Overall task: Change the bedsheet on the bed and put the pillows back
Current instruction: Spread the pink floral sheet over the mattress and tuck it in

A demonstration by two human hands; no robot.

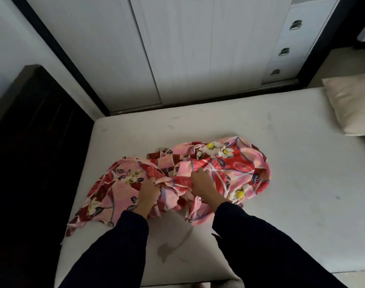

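A pink and red flowered bedsheet (pixel 229 165) lies bunched in a heap on the bare white mattress (pixel 291 173), near its left end. My left hand (pixel 148 191) grips a gathered fold at the heap's left side. My right hand (pixel 202 182) grips the crumpled cloth at its middle. Both arms wear dark sleeves. A cream pillow (pixel 352 104) lies on the mattress at the far right.
A dark wooden headboard or footboard (pixel 38 125) stands along the bed's left end. White wardrobe doors (pixel 148 50) and a drawer unit with metal handles (pixel 285 50) run behind the bed. The mattress surface shows faint stains near me.
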